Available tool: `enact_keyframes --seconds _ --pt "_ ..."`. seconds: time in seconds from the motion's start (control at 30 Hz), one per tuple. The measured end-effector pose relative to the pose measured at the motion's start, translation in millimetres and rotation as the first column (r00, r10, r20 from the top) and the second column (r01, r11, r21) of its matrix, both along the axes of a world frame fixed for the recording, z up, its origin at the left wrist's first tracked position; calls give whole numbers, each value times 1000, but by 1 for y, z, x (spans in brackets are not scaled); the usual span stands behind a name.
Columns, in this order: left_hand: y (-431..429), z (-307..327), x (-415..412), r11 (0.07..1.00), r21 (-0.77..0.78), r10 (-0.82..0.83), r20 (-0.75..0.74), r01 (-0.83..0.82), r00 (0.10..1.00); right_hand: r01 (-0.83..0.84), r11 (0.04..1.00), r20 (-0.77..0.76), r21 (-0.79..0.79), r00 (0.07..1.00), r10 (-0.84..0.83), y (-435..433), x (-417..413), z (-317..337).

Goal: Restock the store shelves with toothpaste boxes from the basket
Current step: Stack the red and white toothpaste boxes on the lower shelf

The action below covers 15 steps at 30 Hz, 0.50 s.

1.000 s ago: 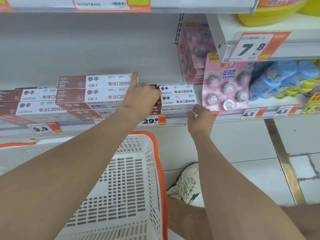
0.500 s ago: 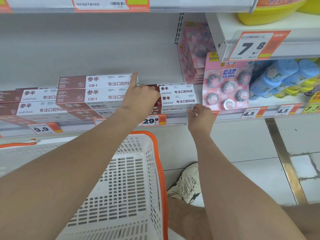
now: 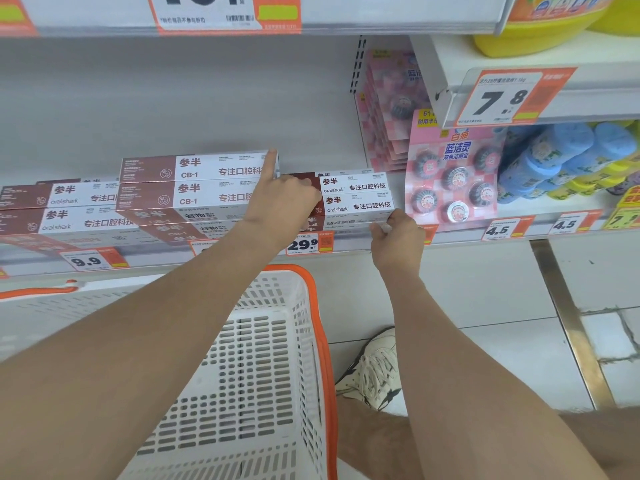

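right stack (image 3: 356, 197): white-and-maroon cardboard toothpaste boxes, flat, piled on the shelf, long faces out, just left of the pink packs
right hand (image 3: 396, 245): at lower right corner of right stack; fingers curled, pinching the corner of the bottom box
CB-1 stack (image 3: 194, 183): taller pile of white-and-brown cardboard toothpaste boxes, same shelf, just left of right stack
left hand (image 3: 284, 202): between those two stacks; index finger straight up against right end of top CB-1 box, other fingers folded; holding anything or not: cannot tell
left stack (image 3: 65, 209): more white-and-maroon toothpaste boxes, far left, against CB-1 stack
shelf (image 3: 156, 263): white metal, front rail carrying orange-and-white price tags (image 3: 304, 243), 29.9 and 9.9
basket (image 3: 270, 341): white perforated plastic, orange rim, below shelf, under left forearm
pink packs (image 3: 453, 174): pink checked blister cards of round dark discs, upright
blue bottles (image 3: 561, 154): blue-capped plastic, tilted, right of pink packs
shoe (image 3: 374, 368): white laced sneaker on pale tiled floor (image 3: 519, 358), between basket and right forearm
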<state>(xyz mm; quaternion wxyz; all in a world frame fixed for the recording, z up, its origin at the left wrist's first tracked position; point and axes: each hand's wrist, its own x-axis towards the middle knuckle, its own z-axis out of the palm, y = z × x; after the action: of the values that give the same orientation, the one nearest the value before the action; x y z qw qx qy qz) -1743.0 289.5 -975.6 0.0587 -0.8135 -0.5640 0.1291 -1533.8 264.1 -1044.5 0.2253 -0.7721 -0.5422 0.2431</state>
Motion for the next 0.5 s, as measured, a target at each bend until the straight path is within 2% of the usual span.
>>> enact_keyframes --seconds 0.13,0.2,0.3,0.37,0.5 --pt "-3 -2 -4 1000 3 14 65 -14 998 -22 942 48 336 999 6 -3 -16 24" --pt "-7 -2 -8 1000 29 4 87 -6 996 -81 908 78 411 996 53 4 -22 30" --pt "-11 -3 -12 999 29 22 83 -24 996 -212 943 171 258 970 172 12 -27 25" --pt "-11 -4 -12 999 23 37 70 -38 997 -247 957 142 150 964 227 8 -29 19" --pt "-11 -3 -10 998 33 43 42 -44 998 -232 966 86 117 971 223 7 -29 18"
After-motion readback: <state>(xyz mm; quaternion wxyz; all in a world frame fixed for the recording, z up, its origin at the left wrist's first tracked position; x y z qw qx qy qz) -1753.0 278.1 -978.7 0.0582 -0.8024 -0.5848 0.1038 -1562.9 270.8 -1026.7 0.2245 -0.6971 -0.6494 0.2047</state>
